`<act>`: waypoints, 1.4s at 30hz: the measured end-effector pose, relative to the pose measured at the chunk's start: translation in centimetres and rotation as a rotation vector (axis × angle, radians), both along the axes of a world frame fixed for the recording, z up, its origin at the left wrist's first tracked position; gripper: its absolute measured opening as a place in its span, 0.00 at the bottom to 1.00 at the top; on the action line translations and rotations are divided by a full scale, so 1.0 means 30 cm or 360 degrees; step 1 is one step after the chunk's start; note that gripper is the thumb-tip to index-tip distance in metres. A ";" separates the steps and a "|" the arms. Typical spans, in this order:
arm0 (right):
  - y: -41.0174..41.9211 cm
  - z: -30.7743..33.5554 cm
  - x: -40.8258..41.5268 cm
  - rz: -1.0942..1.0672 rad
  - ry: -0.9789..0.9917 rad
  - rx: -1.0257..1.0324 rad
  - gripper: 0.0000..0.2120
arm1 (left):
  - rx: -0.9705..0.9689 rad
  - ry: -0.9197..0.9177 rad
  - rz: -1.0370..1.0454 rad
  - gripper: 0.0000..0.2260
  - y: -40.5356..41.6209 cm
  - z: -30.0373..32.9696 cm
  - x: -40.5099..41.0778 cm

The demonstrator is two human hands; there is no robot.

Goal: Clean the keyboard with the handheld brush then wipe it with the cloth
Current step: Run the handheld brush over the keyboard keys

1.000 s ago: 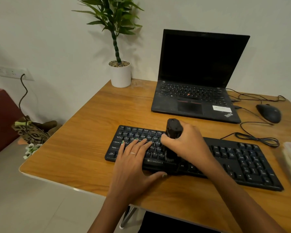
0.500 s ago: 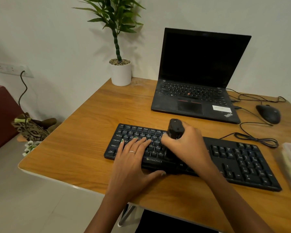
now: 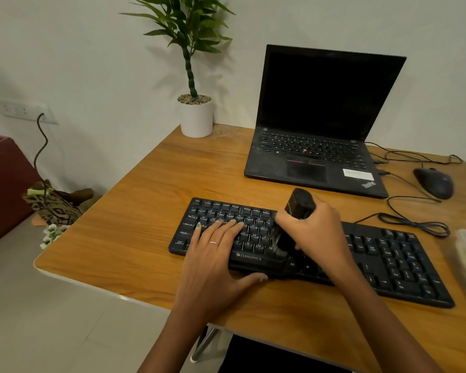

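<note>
black on black: the handheld brush (image 3: 293, 224) stands gripped in the right hand (image 3: 318, 235), bristles down on the middle of the keyboard (image 3: 388, 262), while the left hand (image 3: 213, 254) lies flat on the left keys, steadying it. brushing looks underway; the right half seems next. the keyboard sits near the worktop (image 3: 145, 211) front edge; open room lies left.

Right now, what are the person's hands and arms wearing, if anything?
Both forearms are bare, with no sleeves in view. The left hand wears a thin, plain silver-coloured ring on one finger, and its fingernails are painted green. The right hand shows no ring or watch; its nails cannot be seen clearly.
</note>
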State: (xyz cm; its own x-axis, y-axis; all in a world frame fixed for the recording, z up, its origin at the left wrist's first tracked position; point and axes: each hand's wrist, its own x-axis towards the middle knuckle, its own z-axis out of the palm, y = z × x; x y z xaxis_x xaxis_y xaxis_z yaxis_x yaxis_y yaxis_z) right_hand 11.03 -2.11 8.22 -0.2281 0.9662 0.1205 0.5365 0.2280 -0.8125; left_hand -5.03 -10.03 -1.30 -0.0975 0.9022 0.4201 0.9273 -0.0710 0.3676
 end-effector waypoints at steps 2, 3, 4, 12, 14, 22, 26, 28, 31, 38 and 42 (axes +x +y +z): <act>-0.033 -0.004 -0.020 0.0203 -0.0039 -0.0110 0.07 | 0.0009 -0.0012 -0.0004 0.42 0.000 0.002 -0.001; -0.043 -0.007 -0.027 0.0264 -0.0074 -0.0122 0.08 | 0.0004 -0.0016 -0.0012 0.42 0.000 0.002 -0.002; -0.039 -0.007 -0.027 0.0253 -0.0094 -0.0097 0.08 | 0.0001 -0.0019 -0.0020 0.42 0.000 0.002 -0.002; -0.038 -0.001 -0.010 0.0314 -0.0148 -0.0070 0.09 | 0.0007 -0.0013 -0.0022 0.42 0.005 0.003 0.001; -0.020 -0.005 0.004 0.0186 -0.0125 0.0025 0.10 | -0.0001 -0.0003 -0.0021 0.42 0.004 0.001 0.001; 0.006 0.022 0.047 0.0326 -0.0200 -0.0065 0.13 | -0.0004 0.0042 0.0016 0.43 0.001 0.006 0.006; 0.020 0.059 0.046 0.0594 -0.0329 -0.0062 0.13 | -0.0125 0.0093 0.0262 0.50 -0.006 0.025 0.001; 0.002 0.055 0.006 0.0809 -0.0294 -0.0114 0.12 | -0.0172 0.0079 0.0306 0.52 -0.008 0.027 -0.001; 0.005 0.043 -0.020 0.0936 -0.0241 -0.0192 0.11 | -0.0212 0.0074 0.0302 0.52 -0.011 0.029 0.002; 0.079 0.124 0.000 0.1219 -0.0556 -0.0325 0.09 | -0.0199 0.0006 0.0298 0.53 -0.013 0.032 0.002; 0.042 0.084 -0.092 0.1338 -0.0392 -0.0246 0.12 | -0.0148 -0.0085 0.0279 0.53 -0.020 0.036 0.000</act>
State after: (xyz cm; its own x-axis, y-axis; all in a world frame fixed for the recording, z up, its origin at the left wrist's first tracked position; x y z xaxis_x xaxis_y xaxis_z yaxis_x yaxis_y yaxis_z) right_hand 8.29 -0.87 10.74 -0.8715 0.4689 -0.1435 0.4047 0.5225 -0.7505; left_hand -5.02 -10.63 -0.21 -0.2762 0.9042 0.3258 0.9014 0.1261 0.4142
